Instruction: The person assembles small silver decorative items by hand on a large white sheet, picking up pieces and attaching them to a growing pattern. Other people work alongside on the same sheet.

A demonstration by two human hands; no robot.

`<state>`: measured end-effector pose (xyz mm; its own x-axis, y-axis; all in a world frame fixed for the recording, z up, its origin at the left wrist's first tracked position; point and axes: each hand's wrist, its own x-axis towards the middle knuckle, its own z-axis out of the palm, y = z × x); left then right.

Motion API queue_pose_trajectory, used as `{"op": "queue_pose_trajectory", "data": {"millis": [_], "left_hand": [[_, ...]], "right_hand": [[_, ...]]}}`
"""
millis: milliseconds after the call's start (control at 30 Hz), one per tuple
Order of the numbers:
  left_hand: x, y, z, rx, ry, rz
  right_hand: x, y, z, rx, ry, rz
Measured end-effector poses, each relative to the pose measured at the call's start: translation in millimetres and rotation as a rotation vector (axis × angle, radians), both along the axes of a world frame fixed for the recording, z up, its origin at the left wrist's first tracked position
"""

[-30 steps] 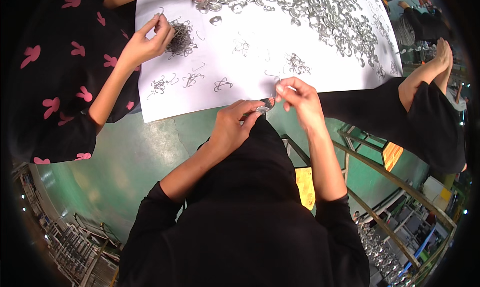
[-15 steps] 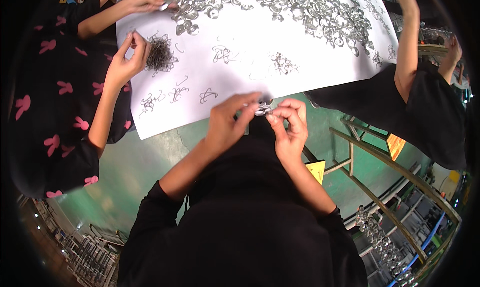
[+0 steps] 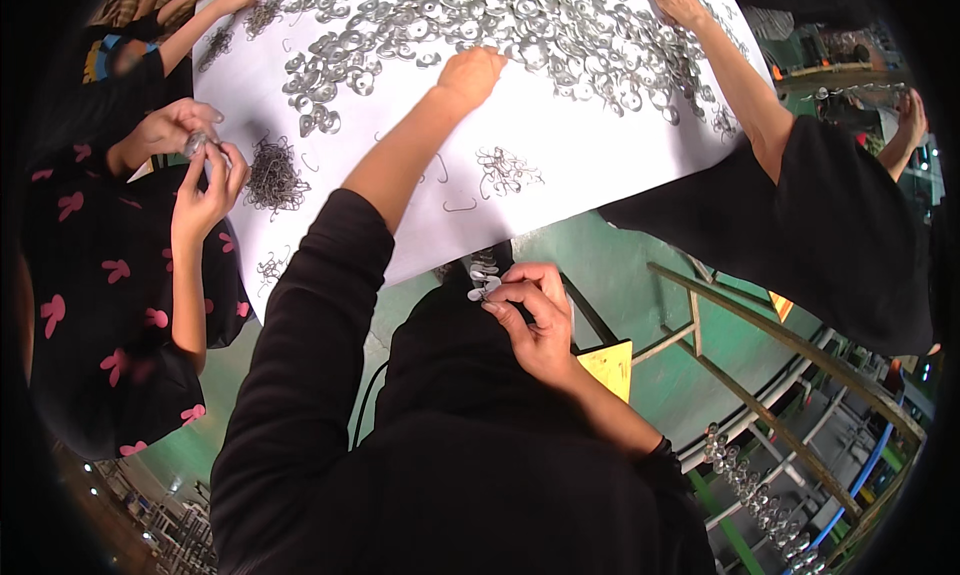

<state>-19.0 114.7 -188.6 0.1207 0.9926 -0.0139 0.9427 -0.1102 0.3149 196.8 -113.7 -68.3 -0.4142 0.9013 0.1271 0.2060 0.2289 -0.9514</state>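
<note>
My left hand is stretched over the white tabletop to the near edge of a wide pile of shiny round metal pieces with holes. Its fingers are curled down and closed; what is between the fingertips is hidden. In front of my body, below the table's near edge, my right hand pinches a small cluster of shiny metal pieces between thumb and fingers. Beyond my right hand, a loose heap of thin wire hooks lies on the table, with a single hook nearer the edge.
A denser heap of dark hooks lies at the left. Beside it a co-worker's hands hold a shiny piece. On the right another person's hand touches the pile. A metal frame and yellow panel stand at right.
My left hand has left my right hand and reached forward to the pile. My right hand has moved down and slightly left, keeping the metal pieces. The view has shifted.
</note>
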Motion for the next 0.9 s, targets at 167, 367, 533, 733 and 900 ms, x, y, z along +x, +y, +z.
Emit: {"op": "queue_pose_trajectory", "data": {"millis": [167, 367, 533, 733, 900], "left_hand": [[-13, -33, -1, -0.062, -0.086, 0.093], [-8, -72, -5, 0.027, -0.181, 0.062], [3, -70, 12, -0.162, -0.23, 0.282], [-12, -141, 30, -0.391, -0.93, 0.331], [8, -254, 74, -0.323, -1.354, 0.386]], "right_hand": [[3, -2, -11, -0.016, -0.012, -0.016], [-3, -19, -21, -0.06, -0.011, -0.055], [-10, -28, -32, -0.036, 0.006, -0.128], [-24, -27, -29, 0.016, 0.037, -0.239], [-36, -38, -39, 0.035, 0.025, -0.269]]}}
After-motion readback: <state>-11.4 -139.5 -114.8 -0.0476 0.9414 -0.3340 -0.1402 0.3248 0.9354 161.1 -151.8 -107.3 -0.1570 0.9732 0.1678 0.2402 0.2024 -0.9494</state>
